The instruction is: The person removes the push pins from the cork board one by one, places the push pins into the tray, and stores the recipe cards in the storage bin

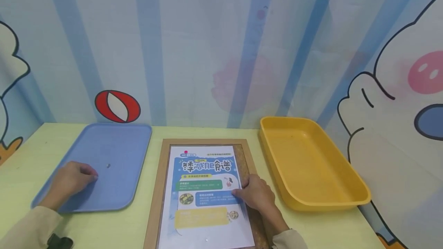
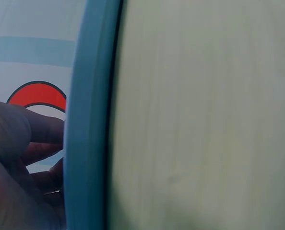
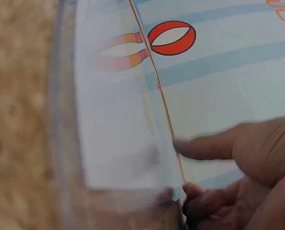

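Note:
My left hand [image 1: 70,180] is over the lower left of the blue tray [image 1: 129,187], thumb and forefinger close together near its surface. In the left wrist view the tray's rim [image 2: 87,120] hides the fingertips; whether they pinch anything is unclear. A tiny shiny piece [image 1: 108,165] lies on the tray to the right of the hand. My right hand [image 1: 257,193] presses the right edge of a printed poster [image 1: 204,199], its thumb on the sheet. The poster lies on a wood-framed cork board [image 1: 243,160]. A pink pin head [image 1: 185,151] shows at the poster's top.
A deep yellow tray [image 1: 311,160] stands to the right of the board. The pale table [image 1: 93,229] meets a striped, cartoon-printed curtain [image 1: 194,57] at the back. A small shiny spot [image 1: 206,240] shows near the poster's bottom.

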`<action>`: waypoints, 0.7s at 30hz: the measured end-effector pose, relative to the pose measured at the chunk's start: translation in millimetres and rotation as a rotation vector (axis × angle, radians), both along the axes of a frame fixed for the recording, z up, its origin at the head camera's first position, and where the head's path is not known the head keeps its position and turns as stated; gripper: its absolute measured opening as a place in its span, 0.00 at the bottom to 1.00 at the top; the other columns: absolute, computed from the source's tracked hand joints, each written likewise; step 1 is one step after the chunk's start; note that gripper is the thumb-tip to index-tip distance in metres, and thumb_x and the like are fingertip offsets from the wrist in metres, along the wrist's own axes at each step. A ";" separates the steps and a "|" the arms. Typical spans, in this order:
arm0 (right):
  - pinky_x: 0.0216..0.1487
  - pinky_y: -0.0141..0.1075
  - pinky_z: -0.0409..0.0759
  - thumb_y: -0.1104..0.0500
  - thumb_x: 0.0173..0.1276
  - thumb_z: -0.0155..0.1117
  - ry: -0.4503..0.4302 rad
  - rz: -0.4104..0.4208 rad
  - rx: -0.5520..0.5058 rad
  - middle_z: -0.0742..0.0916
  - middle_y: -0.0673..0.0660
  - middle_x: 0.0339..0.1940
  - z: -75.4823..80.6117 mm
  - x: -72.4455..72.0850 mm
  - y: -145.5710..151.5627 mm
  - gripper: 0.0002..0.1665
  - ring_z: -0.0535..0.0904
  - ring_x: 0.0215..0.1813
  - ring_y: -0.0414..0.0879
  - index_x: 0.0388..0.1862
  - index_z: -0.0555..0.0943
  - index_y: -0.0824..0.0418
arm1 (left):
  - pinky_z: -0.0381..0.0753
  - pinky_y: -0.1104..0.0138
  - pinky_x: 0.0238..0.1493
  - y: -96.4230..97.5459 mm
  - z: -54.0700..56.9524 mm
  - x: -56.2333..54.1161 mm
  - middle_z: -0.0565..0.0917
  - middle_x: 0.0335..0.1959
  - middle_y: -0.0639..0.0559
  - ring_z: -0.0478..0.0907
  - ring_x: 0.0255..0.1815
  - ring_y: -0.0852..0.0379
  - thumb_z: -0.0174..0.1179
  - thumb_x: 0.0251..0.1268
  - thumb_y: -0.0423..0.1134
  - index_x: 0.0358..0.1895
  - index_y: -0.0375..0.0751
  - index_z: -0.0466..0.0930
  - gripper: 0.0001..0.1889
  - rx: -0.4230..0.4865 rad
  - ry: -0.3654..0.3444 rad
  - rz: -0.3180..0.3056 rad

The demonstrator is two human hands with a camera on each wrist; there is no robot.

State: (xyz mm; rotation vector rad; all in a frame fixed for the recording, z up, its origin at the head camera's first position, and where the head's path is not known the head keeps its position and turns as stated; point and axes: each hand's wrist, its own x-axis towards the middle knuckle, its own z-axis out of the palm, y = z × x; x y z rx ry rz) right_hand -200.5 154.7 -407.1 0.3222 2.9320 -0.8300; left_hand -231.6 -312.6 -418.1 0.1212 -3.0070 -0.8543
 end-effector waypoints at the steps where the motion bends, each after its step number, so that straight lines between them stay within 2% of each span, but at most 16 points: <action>1: 0.29 0.38 0.66 0.52 0.54 0.79 -0.002 0.012 -0.003 0.79 0.54 0.25 -0.2 0.4 0.0 0.20 0.75 0.29 0.48 0.28 0.75 0.59 | 0.68 0.64 0.31 0.8 -0.7 0.1 0.86 0.31 0.36 0.75 0.30 0.53 0.64 0.57 0.32 0.33 0.28 0.86 0.07 -0.002 0.003 0.003; 4: 0.29 0.38 0.66 0.52 0.55 0.79 0.012 0.027 -0.005 0.78 0.54 0.25 -1.3 0.8 1.4 0.20 0.74 0.29 0.47 0.28 0.75 0.59 | 0.68 0.63 0.31 3.5 -1.9 -0.7 0.87 0.33 0.35 0.76 0.32 0.51 0.64 0.57 0.33 0.34 0.29 0.86 0.08 0.003 0.004 0.009; 10: 0.30 0.37 0.66 0.52 0.55 0.78 0.038 0.003 -0.005 0.78 0.54 0.27 -3.1 0.7 3.2 0.21 0.74 0.31 0.48 0.32 0.75 0.61 | 0.69 0.61 0.33 4.8 -3.3 -0.8 0.86 0.37 0.32 0.79 0.37 0.42 0.64 0.58 0.34 0.35 0.28 0.86 0.09 0.014 -0.014 0.018; 21: 0.33 0.40 0.65 0.49 0.52 0.80 0.049 -0.024 0.036 0.79 0.53 0.27 -4.6 -0.8 -4.7 0.24 0.75 0.30 0.48 0.36 0.76 0.60 | 0.69 0.62 0.33 2.7 -3.1 -3.1 0.86 0.37 0.32 0.78 0.38 0.41 0.64 0.58 0.33 0.36 0.27 0.86 0.09 0.030 -0.012 0.019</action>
